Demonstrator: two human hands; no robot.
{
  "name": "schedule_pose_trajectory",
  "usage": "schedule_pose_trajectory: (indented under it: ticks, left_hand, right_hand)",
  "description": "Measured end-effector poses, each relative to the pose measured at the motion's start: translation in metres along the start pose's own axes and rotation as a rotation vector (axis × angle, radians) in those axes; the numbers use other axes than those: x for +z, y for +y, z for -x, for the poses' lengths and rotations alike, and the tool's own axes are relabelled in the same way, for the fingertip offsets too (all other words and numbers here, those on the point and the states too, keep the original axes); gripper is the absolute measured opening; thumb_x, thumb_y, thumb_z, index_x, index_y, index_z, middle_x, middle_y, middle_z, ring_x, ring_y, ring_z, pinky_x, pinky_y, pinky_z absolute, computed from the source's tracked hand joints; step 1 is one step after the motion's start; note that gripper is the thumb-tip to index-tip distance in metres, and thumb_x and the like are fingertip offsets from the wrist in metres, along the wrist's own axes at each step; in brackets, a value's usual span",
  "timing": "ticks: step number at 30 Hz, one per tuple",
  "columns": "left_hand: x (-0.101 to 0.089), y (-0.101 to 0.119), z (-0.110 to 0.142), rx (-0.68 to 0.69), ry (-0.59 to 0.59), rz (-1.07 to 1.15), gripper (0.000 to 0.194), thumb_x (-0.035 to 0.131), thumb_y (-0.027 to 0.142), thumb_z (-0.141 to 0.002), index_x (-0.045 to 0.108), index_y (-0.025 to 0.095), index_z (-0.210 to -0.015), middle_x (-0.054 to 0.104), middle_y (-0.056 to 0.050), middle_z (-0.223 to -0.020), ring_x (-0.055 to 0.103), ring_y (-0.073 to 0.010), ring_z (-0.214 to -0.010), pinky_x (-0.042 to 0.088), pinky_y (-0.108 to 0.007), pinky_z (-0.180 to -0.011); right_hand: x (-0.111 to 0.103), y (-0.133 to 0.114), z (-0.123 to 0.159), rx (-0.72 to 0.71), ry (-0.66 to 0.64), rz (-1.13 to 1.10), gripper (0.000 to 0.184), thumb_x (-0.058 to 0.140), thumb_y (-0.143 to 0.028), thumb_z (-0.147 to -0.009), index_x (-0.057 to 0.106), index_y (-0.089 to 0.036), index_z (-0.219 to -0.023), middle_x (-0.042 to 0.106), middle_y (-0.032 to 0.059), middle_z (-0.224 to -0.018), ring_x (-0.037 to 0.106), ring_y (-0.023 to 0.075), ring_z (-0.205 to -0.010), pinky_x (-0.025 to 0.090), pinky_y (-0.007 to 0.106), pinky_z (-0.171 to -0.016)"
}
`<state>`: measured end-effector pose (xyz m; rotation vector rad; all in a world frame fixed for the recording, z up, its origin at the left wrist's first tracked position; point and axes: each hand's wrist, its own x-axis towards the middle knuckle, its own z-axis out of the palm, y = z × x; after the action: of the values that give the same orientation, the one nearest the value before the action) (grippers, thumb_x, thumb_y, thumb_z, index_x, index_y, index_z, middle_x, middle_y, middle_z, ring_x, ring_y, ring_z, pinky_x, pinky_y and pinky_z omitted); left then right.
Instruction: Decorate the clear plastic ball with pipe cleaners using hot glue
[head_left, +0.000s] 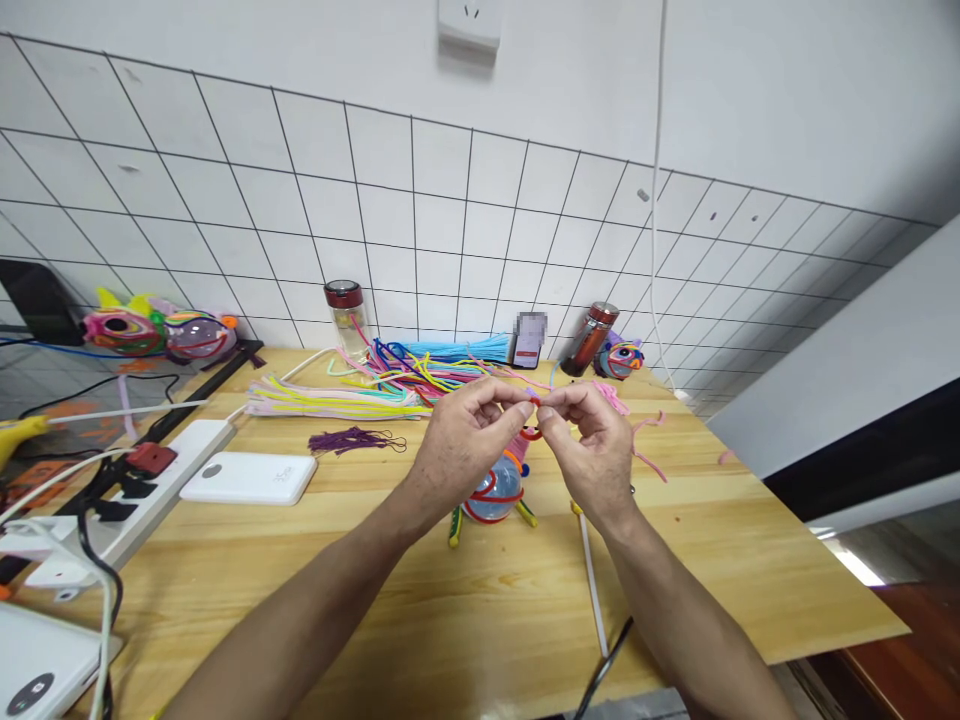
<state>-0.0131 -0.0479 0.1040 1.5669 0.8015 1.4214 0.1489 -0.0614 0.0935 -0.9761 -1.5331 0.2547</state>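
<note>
My left hand (465, 435) and my right hand (592, 445) meet over the middle of the table, thumbs and forefingers pinched together. Between the fingertips is a short red pipe cleaner (535, 400), with a bit of purple beside it. Below them a clear plastic ball (495, 492) wrapped in red and orange pipe cleaners rests on the table, partly covered by my left hand. Green-and-yellow handles (455, 527), apparently of pliers, stick out from under the ball.
Bundles of coloured pipe cleaners (337, 400) lie behind the hands, near purple cords (352, 440). A glass bottle (345, 315), a phone (529, 342) and a red flask (591, 338) stand at the wall. A power bank (251, 478) and power strip (161, 470) are left.
</note>
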Motion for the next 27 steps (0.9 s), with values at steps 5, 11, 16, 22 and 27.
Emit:
schedule_pose_trajectory:
  ticks: [5,11,16,22,27]
  left_hand:
    - [0.0000,0.0006,-0.0008,0.000,-0.001,-0.019,0.014,0.076,0.031,-0.085,0.079,0.018,-0.087,0.077,-0.003,-0.081,0.067,-0.0145,-0.069,0.055,-0.027,-0.065]
    - [0.0002,-0.0002,-0.0011,0.008,0.007,-0.022,0.013,0.076,0.031,-0.086,0.079,0.018,-0.087,0.077,-0.004,-0.080,0.067,-0.0146,-0.068,0.055,-0.027,-0.064]
    - [0.0006,0.0000,-0.0009,-0.006,-0.002,0.002,0.014,0.077,0.031,-0.085,0.079,0.018,-0.088,0.077,-0.003,-0.080,0.068,-0.0146,-0.070,0.055,-0.026,-0.065]
    - [0.0009,0.0009,-0.0017,-0.059,-0.018,0.073,0.018,0.079,0.034,-0.083,0.078,0.017,-0.086,0.077,-0.003,-0.078,0.068,-0.0140,-0.069,0.055,-0.025,-0.065]
    - [-0.0002,0.0000,-0.0024,-0.090,-0.023,0.100,0.019,0.083,0.034,-0.080,0.079,0.017,-0.088,0.077,-0.003,-0.078,0.069,-0.0145,-0.068,0.057,-0.025,-0.063]
  right_hand:
    - [0.0000,0.0001,0.0002,0.004,0.005,0.000,0.006,0.068,-0.020,-0.091,0.069,-0.025,-0.088,0.073,-0.0013,-0.079,0.067,0.0161,-0.069,0.055,0.031,-0.067]
    - [0.0005,-0.0007,0.0001,0.013,0.005,0.000,0.006,0.068,-0.020,-0.090,0.069,-0.025,-0.087,0.072,-0.0012,-0.078,0.067,0.0165,-0.069,0.055,0.031,-0.066]
    - [0.0003,-0.0016,-0.0001,0.009,0.007,0.006,0.007,0.067,-0.020,-0.090,0.068,-0.025,-0.086,0.071,-0.0018,-0.076,0.066,0.0160,-0.068,0.054,0.030,-0.066]
    - [-0.0001,-0.0017,-0.0002,0.008,-0.001,-0.001,0.007,0.067,-0.020,-0.091,0.068,-0.025,-0.086,0.072,-0.0013,-0.078,0.066,0.0163,-0.069,0.054,0.031,-0.066]
    - [-0.0007,-0.0015,0.0006,0.004,-0.005,-0.002,0.006,0.067,-0.020,-0.092,0.068,-0.025,-0.088,0.071,-0.0015,-0.078,0.065,0.0162,-0.068,0.054,0.031,-0.066]
